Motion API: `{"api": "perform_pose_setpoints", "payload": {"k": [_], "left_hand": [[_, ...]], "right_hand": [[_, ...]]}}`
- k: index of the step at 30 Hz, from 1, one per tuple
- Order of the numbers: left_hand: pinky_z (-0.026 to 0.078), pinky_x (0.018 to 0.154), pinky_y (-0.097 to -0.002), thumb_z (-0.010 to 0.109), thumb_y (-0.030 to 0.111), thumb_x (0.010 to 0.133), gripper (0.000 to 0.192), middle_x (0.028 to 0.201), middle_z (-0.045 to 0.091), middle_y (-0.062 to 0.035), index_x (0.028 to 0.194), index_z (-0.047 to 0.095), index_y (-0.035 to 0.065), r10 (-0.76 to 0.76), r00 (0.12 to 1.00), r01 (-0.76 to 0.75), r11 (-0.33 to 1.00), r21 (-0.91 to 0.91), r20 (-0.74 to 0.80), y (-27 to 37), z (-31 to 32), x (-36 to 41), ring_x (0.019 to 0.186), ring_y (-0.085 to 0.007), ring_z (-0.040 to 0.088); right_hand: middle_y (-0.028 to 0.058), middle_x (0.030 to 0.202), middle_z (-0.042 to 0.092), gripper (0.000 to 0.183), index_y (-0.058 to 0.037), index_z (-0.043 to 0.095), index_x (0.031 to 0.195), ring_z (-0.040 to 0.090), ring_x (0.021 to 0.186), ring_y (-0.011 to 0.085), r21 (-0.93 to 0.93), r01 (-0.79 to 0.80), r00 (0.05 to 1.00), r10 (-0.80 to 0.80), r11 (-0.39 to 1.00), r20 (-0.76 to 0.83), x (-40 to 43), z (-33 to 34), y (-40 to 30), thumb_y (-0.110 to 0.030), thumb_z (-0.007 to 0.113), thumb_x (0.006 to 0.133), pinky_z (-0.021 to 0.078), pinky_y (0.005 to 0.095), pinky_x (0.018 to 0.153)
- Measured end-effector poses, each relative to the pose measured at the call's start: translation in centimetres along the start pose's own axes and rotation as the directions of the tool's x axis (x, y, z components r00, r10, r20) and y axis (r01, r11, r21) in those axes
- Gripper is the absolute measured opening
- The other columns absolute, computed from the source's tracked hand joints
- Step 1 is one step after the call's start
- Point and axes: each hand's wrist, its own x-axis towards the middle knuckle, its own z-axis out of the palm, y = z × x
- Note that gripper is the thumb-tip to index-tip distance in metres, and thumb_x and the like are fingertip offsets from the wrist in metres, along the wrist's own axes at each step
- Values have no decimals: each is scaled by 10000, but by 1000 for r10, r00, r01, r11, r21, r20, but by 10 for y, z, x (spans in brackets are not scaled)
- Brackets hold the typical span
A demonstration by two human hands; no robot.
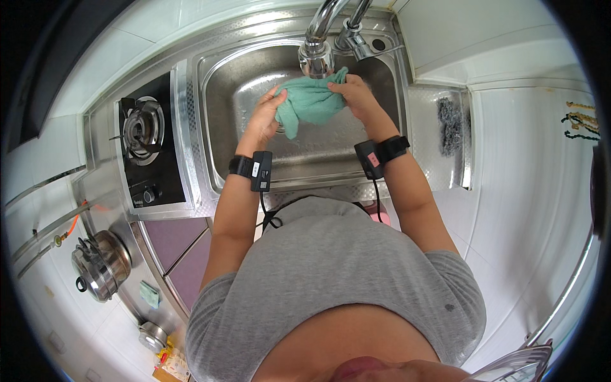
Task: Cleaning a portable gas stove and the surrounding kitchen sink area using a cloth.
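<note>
A wet-looking green cloth (312,100) is stretched between my two hands above the stainless steel sink basin (315,160). My left hand (265,113) grips its left side, thumb on top, with a corner hanging down beside it. At the cloth's upper right, my right hand (355,95) pinches the bunched end. The chrome faucet spout (316,58) ends just above the cloth's top edge; whether water runs is hard to tell. Behind the right hand stands the faucet's lever handle (382,51). The cloth partly hides the drain.
Left of the sink is a gas burner (143,131) on a black hob. A steel wool scourer (449,126) lies on the right ledge. Farther left stand a lidded steel pot (101,265), a small folded cloth (149,294) and a small steel pot (152,336). Tiled walls flank the counter.
</note>
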Motion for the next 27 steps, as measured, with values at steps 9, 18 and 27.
{"api": "perform_pose_setpoints", "payload": {"k": [9,18,27], "left_hand": [[433,774,-320,439,221,867,284,949,558,-81,1054,487,14,33,999,-29,976,-215,12,12,7,6,861,-190,541],[437,744,-302,483,270,846,331,942,574,-103,1055,498,14,297,939,-227,912,340,-171,-22,25,12,823,-175,546],[424,598,-374,477,262,830,304,737,558,-235,955,493,-15,524,845,-182,466,866,-104,-16,73,-3,685,-371,546]], "right_hand": [[38,843,554,443,21,515,968,515,767,135,-589,262,939,-60,765,340,-3,3,10,-220,698,645,404,257,691],[47,835,561,297,-18,529,962,537,759,139,464,41,999,-53,885,13,2,30,19,-259,557,790,425,266,685],[73,826,547,320,18,509,969,508,757,152,287,319,944,-275,903,-184,5,55,52,-261,498,813,409,251,693]]}}
